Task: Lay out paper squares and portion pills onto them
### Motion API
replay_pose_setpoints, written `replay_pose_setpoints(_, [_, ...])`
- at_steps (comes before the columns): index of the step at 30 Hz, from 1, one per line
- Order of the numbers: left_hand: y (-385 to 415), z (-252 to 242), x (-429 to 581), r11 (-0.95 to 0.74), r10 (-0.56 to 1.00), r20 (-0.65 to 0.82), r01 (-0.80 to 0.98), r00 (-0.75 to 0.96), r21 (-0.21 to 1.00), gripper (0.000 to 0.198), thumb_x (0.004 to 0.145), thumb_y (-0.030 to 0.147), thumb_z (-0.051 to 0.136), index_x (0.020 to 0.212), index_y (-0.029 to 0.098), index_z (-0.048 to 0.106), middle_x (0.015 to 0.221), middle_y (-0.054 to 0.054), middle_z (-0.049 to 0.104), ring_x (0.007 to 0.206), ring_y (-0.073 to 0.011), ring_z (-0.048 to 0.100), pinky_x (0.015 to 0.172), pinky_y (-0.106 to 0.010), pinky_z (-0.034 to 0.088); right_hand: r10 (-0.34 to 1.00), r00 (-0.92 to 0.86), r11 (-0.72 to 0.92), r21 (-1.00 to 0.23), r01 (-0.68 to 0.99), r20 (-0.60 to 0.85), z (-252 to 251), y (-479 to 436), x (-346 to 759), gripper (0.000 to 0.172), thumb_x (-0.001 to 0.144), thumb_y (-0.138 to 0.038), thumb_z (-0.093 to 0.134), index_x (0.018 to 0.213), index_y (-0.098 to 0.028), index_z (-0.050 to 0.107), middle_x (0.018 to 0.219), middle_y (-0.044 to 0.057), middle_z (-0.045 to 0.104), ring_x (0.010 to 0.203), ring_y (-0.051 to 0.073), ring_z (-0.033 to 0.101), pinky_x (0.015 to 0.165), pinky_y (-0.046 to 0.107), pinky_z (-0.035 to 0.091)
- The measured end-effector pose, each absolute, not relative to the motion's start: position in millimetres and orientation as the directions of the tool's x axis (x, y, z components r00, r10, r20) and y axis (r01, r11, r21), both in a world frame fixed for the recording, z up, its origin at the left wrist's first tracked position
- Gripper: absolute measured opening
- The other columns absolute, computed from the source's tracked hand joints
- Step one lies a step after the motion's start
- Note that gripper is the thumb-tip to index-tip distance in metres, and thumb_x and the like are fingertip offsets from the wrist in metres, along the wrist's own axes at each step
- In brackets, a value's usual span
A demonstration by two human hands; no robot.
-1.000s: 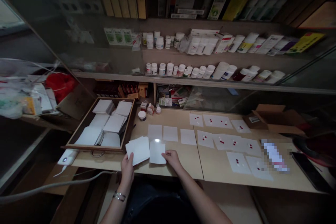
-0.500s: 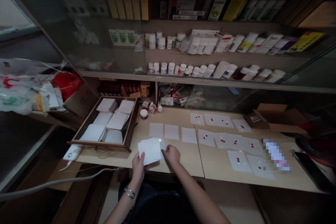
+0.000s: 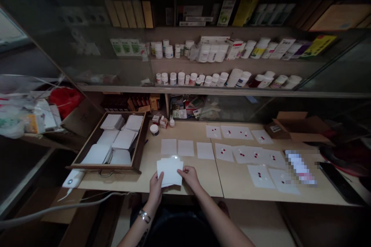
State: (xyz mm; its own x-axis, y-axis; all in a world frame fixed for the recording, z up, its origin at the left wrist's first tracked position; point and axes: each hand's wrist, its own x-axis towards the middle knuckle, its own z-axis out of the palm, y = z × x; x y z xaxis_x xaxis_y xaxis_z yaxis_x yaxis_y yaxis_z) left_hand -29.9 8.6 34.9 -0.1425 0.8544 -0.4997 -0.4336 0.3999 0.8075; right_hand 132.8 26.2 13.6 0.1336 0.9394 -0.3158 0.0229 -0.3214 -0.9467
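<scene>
Both my hands hold a small stack of white paper squares (image 3: 169, 170) just above the front edge of the wooden counter (image 3: 203, 179). My left hand (image 3: 155, 190) grips the stack's lower left corner, and a watch shows on that wrist. My right hand (image 3: 189, 174) pinches the stack's right edge. Three blank paper squares (image 3: 186, 148) lie in a row on the counter behind the stack. Farther right lie several paper squares with small red pills (image 3: 246, 153) on them.
An open wooden drawer (image 3: 111, 142) of white paper stacks sits at the left. Small jars (image 3: 162, 122) stand at the counter's back. A cardboard box (image 3: 295, 127) and a dark phone (image 3: 340, 187) lie at the right. Shelves of medicine bottles (image 3: 220, 79) stand behind glass. A white cable (image 3: 66, 206) runs lower left.
My left hand has carried the paper stack rightward to meet my right hand, covering the single sheet that lay under my right hand. Both hands now hold the stack.
</scene>
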Motion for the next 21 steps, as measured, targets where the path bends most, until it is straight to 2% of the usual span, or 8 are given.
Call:
replay_pose_setpoints(5, [15,33,-34,0.405,0.850,-0.506,-0.429,-0.148,0.807,0.058,0.057,0.046,0.082,0.099,0.010,0.065,0.093,-0.014,0.073,0.081,-0.0266,0.070,0.073,-0.035,0.055,0.956,0.121,-0.278,-0.956,0.097,-0.266,10,27,142,0.046,0.066,-0.057,0.060,0.046,-0.019,0.044,0.045,-0.004,0.038,0.049,0.010,0.035,0.048,0.023,0.026])
replay_pose_setpoints(9, [15,25,-45,0.404,0.807,-0.541,-0.448,-0.236,0.798,0.050,0.061,0.040,0.081,0.100,0.013,0.065,0.092,-0.011,0.073,0.076,-0.0219,0.069,0.072,-0.033,0.056,0.951,0.143,-0.290,-0.952,0.100,-0.274,6,23,154,0.046,0.068,-0.060,0.057,0.050,-0.018,0.050,0.050,-0.001,0.047,0.053,0.013,0.040,0.051,0.024,0.030])
replay_pose_setpoints(13, [13,18,-52,0.388,0.806,-0.508,-0.378,-0.302,0.840,0.039,0.062,0.036,0.079,0.090,0.012,0.066,0.085,-0.010,0.073,0.073,-0.0195,0.068,0.066,-0.027,0.055,0.945,0.101,-0.320,-0.943,0.088,-0.311,1,18,153,0.047,0.067,-0.060,0.058,0.050,-0.017,0.053,0.050,0.000,0.051,0.051,0.013,0.043,0.052,0.025,0.033])
replay_pose_setpoints(15, [15,18,-52,0.388,0.815,-0.500,-0.366,-0.293,0.846,0.041,0.061,0.037,0.080,0.089,0.011,0.066,0.084,-0.010,0.072,0.071,-0.0194,0.067,0.064,-0.027,0.054,0.941,0.075,-0.335,-0.939,0.080,-0.329,-1,16,144,0.046,0.066,-0.059,0.058,0.050,-0.016,0.055,0.049,0.000,0.051,0.050,0.013,0.043,0.051,0.025,0.033])
replay_pose_setpoints(19, [21,21,-52,0.429,0.800,-0.542,-0.385,-0.258,0.817,0.049,0.062,0.041,0.079,0.099,0.013,0.064,0.085,-0.009,0.072,0.066,-0.0195,0.067,0.059,-0.030,0.055,0.938,0.052,-0.346,-0.936,0.069,-0.342,-2,15,132,0.046,0.066,-0.059,0.060,0.051,-0.016,0.057,0.050,0.001,0.053,0.051,0.013,0.045,0.052,0.025,0.035])
replay_pose_setpoints(21, [24,21,-55,0.413,0.801,-0.530,-0.383,-0.278,0.826,0.049,0.063,0.041,0.078,0.100,0.013,0.064,0.087,-0.010,0.072,0.069,-0.0204,0.068,0.062,-0.031,0.055,0.941,0.049,-0.339,-0.939,0.059,-0.336,0,16,139,0.047,0.066,-0.061,0.060,0.053,-0.016,0.057,0.052,0.001,0.054,0.052,0.014,0.046,0.053,0.025,0.036])
